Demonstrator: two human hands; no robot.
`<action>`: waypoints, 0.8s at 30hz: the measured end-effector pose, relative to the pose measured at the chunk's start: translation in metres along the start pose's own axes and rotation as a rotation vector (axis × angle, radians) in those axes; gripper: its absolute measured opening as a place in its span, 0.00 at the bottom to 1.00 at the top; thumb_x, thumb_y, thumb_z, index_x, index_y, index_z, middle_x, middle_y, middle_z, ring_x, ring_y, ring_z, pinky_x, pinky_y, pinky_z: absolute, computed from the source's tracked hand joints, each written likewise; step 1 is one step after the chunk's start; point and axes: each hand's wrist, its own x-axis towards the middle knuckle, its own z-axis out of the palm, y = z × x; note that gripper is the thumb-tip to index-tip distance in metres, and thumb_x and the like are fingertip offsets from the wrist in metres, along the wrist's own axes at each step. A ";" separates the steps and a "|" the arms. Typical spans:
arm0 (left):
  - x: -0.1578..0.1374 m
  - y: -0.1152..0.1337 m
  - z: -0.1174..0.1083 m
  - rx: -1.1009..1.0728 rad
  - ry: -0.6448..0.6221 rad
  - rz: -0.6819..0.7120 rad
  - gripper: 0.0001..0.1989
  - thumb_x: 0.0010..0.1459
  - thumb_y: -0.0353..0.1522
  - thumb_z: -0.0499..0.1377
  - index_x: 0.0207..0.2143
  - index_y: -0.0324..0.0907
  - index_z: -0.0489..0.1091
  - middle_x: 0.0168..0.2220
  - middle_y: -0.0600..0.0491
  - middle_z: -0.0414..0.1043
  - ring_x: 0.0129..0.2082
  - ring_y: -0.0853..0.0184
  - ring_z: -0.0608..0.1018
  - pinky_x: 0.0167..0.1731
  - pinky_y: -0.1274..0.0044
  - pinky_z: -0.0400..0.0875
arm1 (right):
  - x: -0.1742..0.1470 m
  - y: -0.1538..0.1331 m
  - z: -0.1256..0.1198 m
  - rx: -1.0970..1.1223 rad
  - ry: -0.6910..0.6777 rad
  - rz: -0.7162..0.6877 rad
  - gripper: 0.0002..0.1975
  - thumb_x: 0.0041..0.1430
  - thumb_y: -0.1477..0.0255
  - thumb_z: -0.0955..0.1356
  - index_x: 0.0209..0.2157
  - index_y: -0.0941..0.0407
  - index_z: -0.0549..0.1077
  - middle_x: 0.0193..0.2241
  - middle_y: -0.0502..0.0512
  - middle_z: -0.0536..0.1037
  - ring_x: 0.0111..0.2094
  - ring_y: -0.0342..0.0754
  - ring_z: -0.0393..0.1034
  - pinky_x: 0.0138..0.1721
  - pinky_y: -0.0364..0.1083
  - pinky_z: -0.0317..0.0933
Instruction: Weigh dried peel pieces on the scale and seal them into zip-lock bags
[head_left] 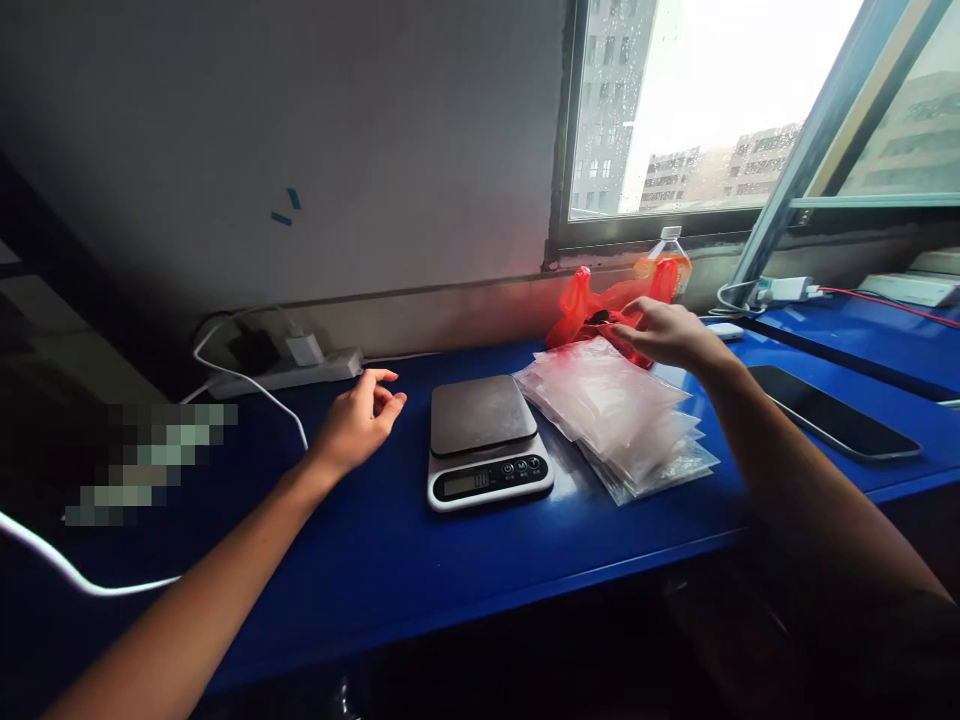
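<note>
My left hand hovers over the blue table, left of a digital kitchen scale. Its fingers are loosely bent and apart, holding nothing. The scale's grey platform is bare and its display is lit, with digits too small to read surely. At the back, my right hand reaches to the mouth of a red plastic bag, its thumb and forefinger spread. Something dark shows inside the bag, partly hidden. In front of the bag lies a fanned stack of clear plastic bags, beside the scale and below my right hand.
A power strip with a white charger and cable lies at the back left. A bottle of orange drink stands behind the red bag. To the right rests a phone. The blue table's front edge runs below the scale.
</note>
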 end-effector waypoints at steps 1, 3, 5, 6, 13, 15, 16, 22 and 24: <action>0.003 -0.006 0.002 0.038 -0.030 -0.010 0.20 0.60 0.42 0.52 0.50 0.41 0.65 0.39 0.47 0.78 0.40 0.59 0.80 0.42 0.70 0.72 | -0.004 -0.018 0.001 -0.180 0.038 0.034 0.10 0.56 0.68 0.72 0.27 0.56 0.68 0.19 0.49 0.65 0.22 0.41 0.61 0.27 0.45 0.47; 0.005 -0.016 0.008 0.094 -0.079 -0.027 0.20 0.56 0.40 0.55 0.48 0.40 0.68 0.43 0.43 0.77 0.46 0.54 0.78 0.47 0.65 0.71 | -0.021 -0.058 0.011 -0.286 0.020 -0.051 0.07 0.62 0.68 0.67 0.33 0.56 0.69 0.26 0.55 0.73 0.27 0.44 0.65 0.31 0.47 0.52; 0.004 -0.021 0.014 0.155 -0.122 -0.042 0.20 0.55 0.40 0.55 0.47 0.40 0.70 0.49 0.41 0.74 0.52 0.49 0.75 0.51 0.60 0.69 | -0.048 -0.093 0.031 -0.137 -0.110 -0.317 0.11 0.65 0.70 0.64 0.26 0.55 0.65 0.25 0.54 0.73 0.26 0.42 0.64 0.30 0.45 0.55; 0.002 -0.022 0.016 0.181 -0.141 -0.048 0.20 0.56 0.40 0.54 0.48 0.40 0.70 0.52 0.40 0.72 0.53 0.47 0.73 0.51 0.58 0.68 | -0.064 -0.106 0.041 -0.094 -0.176 -0.433 0.13 0.64 0.71 0.65 0.24 0.55 0.64 0.23 0.52 0.72 0.25 0.42 0.63 0.29 0.44 0.55; -0.013 -0.006 0.028 0.270 -0.184 -0.007 0.22 0.65 0.35 0.44 0.56 0.41 0.67 0.57 0.42 0.66 0.55 0.49 0.69 0.52 0.56 0.65 | -0.134 -0.105 0.070 -0.227 -0.210 -0.603 0.10 0.63 0.78 0.66 0.26 0.56 0.69 0.29 0.55 0.77 0.27 0.44 0.65 0.30 0.45 0.58; -0.015 -0.002 0.028 0.296 -0.180 0.022 0.21 0.66 0.36 0.45 0.56 0.42 0.68 0.56 0.42 0.67 0.55 0.49 0.69 0.52 0.57 0.65 | -0.136 -0.098 0.069 -0.265 -0.241 -0.587 0.09 0.60 0.80 0.66 0.26 0.57 0.70 0.32 0.57 0.78 0.28 0.46 0.65 0.31 0.46 0.59; -0.016 0.000 0.028 0.314 -0.177 0.035 0.21 0.66 0.36 0.46 0.55 0.42 0.68 0.55 0.42 0.68 0.54 0.49 0.70 0.51 0.57 0.66 | -0.135 -0.097 0.068 -0.275 -0.254 -0.580 0.08 0.59 0.81 0.67 0.27 0.57 0.70 0.34 0.57 0.79 0.28 0.46 0.64 0.32 0.47 0.60; -0.027 0.010 0.025 0.329 -0.177 0.103 0.20 0.66 0.34 0.46 0.56 0.40 0.68 0.54 0.42 0.69 0.51 0.49 0.72 0.47 0.58 0.69 | -0.139 -0.103 0.069 -0.285 -0.250 -0.531 0.07 0.58 0.81 0.67 0.28 0.58 0.72 0.40 0.60 0.81 0.29 0.49 0.64 0.34 0.50 0.58; -0.030 0.014 0.026 0.306 -0.182 0.119 0.20 0.66 0.34 0.46 0.56 0.40 0.68 0.55 0.42 0.68 0.52 0.49 0.71 0.48 0.58 0.69 | -0.140 -0.105 0.069 -0.293 -0.261 -0.545 0.08 0.59 0.81 0.66 0.27 0.57 0.72 0.39 0.61 0.81 0.28 0.48 0.65 0.33 0.50 0.58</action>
